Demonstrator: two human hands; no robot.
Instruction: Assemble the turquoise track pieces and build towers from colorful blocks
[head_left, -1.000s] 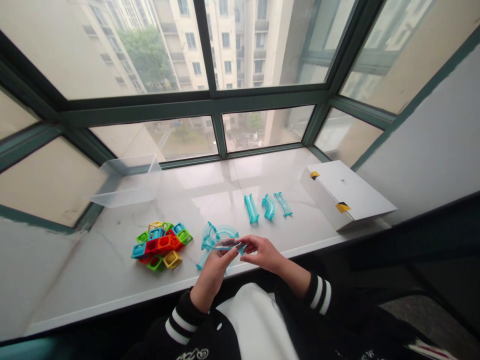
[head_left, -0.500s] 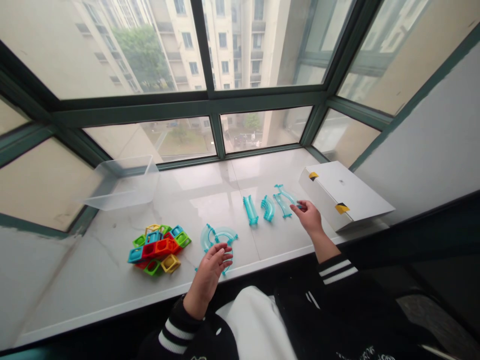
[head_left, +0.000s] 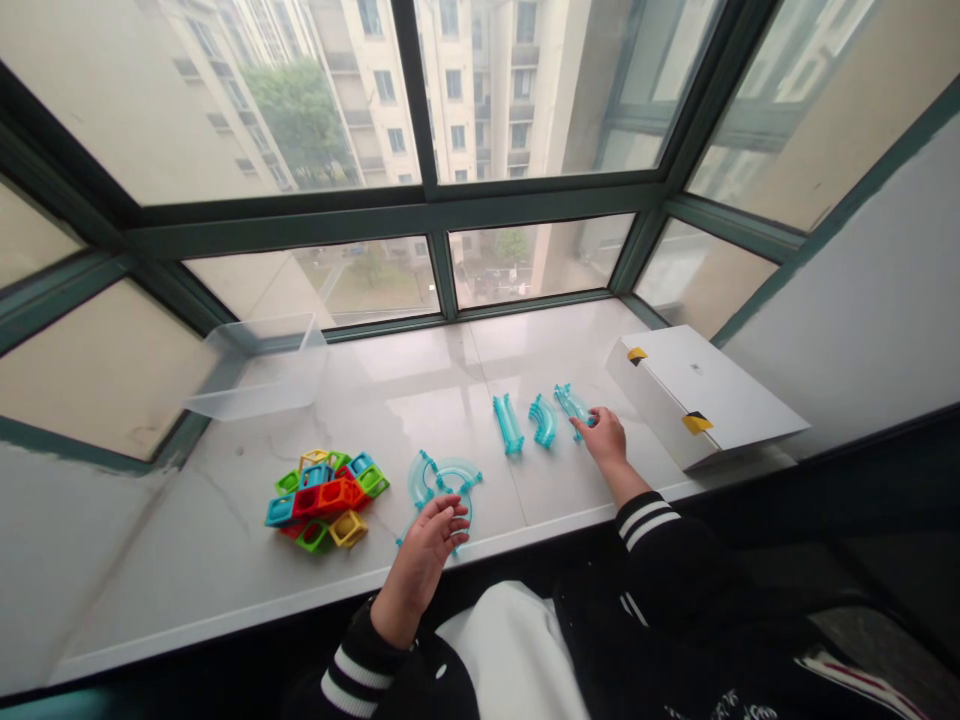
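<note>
My right hand [head_left: 604,437] pinches the near end of a straight, see-through teal track piece [head_left: 570,402]. That piece lies over, or right against, a similar one, and I cannot tell how they touch. To its left are a curved teal track stack [head_left: 542,420] and a straight teal track stack [head_left: 508,424]. My left hand [head_left: 430,540] hovers palm-up near the sill's front edge, fingers loosely bent and apart, with nothing visible in it. Behind and partly beneath it, larger curved teal track pieces [head_left: 457,470] form a rough ring, some of it hidden by the hand.
A heap of colourful hollow blocks [head_left: 324,500] lies on the left of the white sill [head_left: 390,390]. Behind it stands a clear plastic bin [head_left: 259,385]. A white box [head_left: 705,390] with yellow-black tabs is at the right. Window frames [head_left: 375,210] bound the back.
My right hand has drawn left with the teal track piece, which now lines up with the straight piece below it instead of sitting skewed. My left hand has barely moved.
</note>
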